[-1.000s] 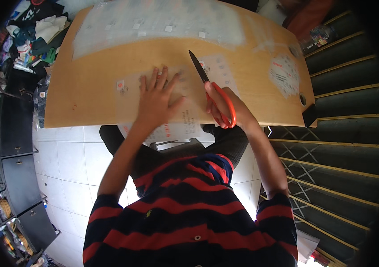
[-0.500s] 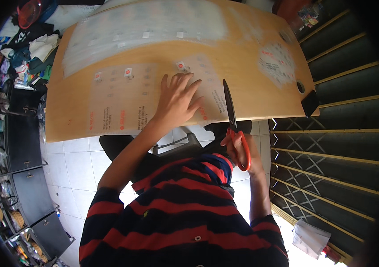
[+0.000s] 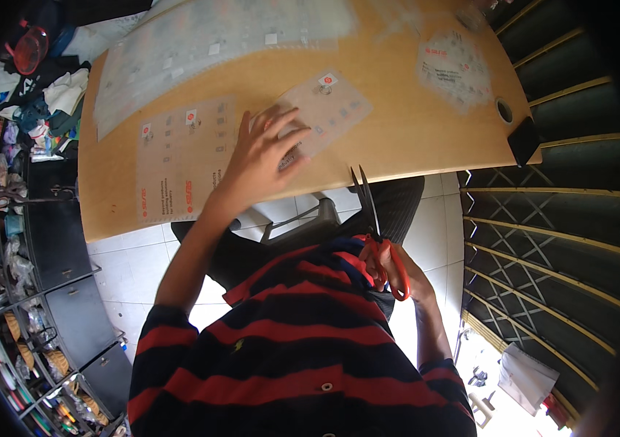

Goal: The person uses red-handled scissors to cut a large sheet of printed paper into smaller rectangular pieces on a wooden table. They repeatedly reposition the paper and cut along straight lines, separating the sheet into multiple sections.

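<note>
Red-handled scissors (image 3: 376, 231) are being gripped by the right hand (image 3: 384, 262) (cutting nothing); one sheet (image 3: 333, 109) on the table (image 3: 412, 138) is being part-covered by the spread left hand (image 3: 261, 151), other sheets (image 3: 179, 159) seemingly done, remainder unclear.

Tabletop (image 3: 426, 142) lies open between translucent sheet (image 3: 342, 109) and black object (image 3: 523, 140); scissors (image 3: 376, 234) obstruct the near side.

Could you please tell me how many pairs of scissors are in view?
1: the red-handled scissors, in the right hand, blades pointing toward the table. Others may be hidden from this view.
</note>
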Available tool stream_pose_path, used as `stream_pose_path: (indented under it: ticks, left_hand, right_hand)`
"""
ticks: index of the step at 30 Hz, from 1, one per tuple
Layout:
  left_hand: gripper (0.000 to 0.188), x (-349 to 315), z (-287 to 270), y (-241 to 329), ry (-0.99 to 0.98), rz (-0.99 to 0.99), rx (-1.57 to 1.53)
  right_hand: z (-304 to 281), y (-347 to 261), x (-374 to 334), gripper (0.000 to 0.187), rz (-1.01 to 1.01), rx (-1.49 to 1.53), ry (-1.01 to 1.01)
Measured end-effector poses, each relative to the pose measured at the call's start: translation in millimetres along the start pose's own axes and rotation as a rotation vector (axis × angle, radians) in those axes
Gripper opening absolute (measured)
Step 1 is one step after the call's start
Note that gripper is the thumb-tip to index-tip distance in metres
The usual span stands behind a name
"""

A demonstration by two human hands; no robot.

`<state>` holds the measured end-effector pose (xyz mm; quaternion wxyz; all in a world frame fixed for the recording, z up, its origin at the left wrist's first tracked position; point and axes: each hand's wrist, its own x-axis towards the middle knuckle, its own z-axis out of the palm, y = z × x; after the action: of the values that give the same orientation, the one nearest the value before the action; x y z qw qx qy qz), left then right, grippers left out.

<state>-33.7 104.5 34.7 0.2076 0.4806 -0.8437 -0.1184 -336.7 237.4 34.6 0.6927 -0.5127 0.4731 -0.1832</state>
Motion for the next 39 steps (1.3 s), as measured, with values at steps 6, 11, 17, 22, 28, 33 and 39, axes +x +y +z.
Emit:
stream_pose_path:
  ticks: [6,11,17,22,28,33,39]
  left_hand:
    - [0.035,-28.6,26.9,16.5,0.163,0.042,-0.007]
    - [0.035,-37.3,35.6,17.2,0.18,0.076,-0.136]
    - [0.013,-29.2,28.7,30.4,0.227,-0.066,-0.335]
    - [0.011,-32.9,23.0,29.9,0.215,0.022,-0.292]
    - [0.015,-34.0,28.4,8.8,0.227,0.044,-0.376]
    - [0.034,-20.4,23.0,8.5,0.182,-0.003,-0.308]
    - [0.065,-21.2,6.3,15.1,0.07,0.056,-0.243]
  right_hand:
    - [-0.4,-16.1,3.1,0.071,0.127,-0.028,0.0]
    - [5.7,-25.4,9.0,0.071,0.218,-0.082,-0.009]
    - [5.7,-34.2,6.0,0.073,0.262,-0.061,-0.031]
    - [2.7,-31.1,5.4,0.069,0.255,-0.05,-0.046]
    - [4.3,-38.2,5.1,0.071,0.288,-0.117,-0.031]
    - [3.9,-34.0,5.2,0.073,0.295,-0.13,-0.016]
    - [4.5,-33.3,6.2,0.072,0.307,-0.116,-0.016]
